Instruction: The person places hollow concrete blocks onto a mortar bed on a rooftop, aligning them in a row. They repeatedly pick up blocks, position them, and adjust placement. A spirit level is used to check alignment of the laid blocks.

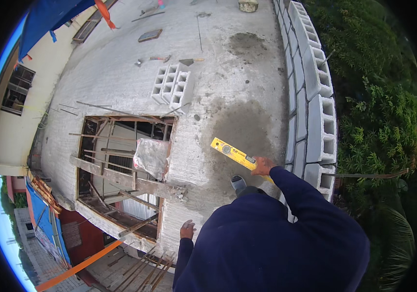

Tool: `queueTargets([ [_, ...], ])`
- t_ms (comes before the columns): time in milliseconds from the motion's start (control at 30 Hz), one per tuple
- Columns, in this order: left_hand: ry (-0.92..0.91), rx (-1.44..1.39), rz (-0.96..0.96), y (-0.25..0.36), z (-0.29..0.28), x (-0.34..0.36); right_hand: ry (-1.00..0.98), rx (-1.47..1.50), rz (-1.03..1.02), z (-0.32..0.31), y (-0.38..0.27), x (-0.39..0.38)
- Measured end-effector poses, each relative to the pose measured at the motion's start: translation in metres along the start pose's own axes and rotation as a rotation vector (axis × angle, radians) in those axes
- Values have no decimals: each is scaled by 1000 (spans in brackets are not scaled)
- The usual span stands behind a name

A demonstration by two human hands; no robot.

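Observation:
My right hand point(264, 166) grips a yellow spirit level point(234, 154) near one end. The level extends up and to the left above the concrete slab, and its other end passes behind my hand. Just right of that hand stands a low wall of grey hollow concrete blocks point(321, 124), with open cells along its top course. My left hand point(187, 229) hangs low beside my body, close to the framed opening in the slab; its fingers are loosely bent and apart, with nothing in them. One shoe point(238, 182) shows below the level.
Boards and sticks cross the floor opening point(121, 170), and a pale sack point(150, 158) lies over its edge. Loose hollow blocks point(172, 86), a trowel point(189, 62) and a hammer point(160, 59) rest on the slab. A bent rod point(373, 175) juts out past the wall towards the trees.

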State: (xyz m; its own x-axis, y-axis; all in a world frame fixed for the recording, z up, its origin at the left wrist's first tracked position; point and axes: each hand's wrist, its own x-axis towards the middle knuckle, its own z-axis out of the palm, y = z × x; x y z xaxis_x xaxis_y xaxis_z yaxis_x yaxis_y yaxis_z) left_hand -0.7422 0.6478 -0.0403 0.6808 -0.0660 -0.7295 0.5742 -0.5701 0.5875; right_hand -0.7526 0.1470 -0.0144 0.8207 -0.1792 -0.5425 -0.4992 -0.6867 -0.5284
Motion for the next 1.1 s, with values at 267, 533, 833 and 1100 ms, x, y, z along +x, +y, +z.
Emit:
queueTargets([
  [267, -273, 565, 1095, 404, 93, 72, -70, -165, -277, -93, -77, 87],
  [533, -641, 1101, 1029, 527, 115, 207, -193, -13, -261, -182, -120, 200],
  [833, -454, 949, 725, 616, 114, 387, 477, 260, -298, -321, -143, 325],
  [1100, 310, 631, 171, 636, 122, 634, 188, 109, 181, -280, -28, 465],
])
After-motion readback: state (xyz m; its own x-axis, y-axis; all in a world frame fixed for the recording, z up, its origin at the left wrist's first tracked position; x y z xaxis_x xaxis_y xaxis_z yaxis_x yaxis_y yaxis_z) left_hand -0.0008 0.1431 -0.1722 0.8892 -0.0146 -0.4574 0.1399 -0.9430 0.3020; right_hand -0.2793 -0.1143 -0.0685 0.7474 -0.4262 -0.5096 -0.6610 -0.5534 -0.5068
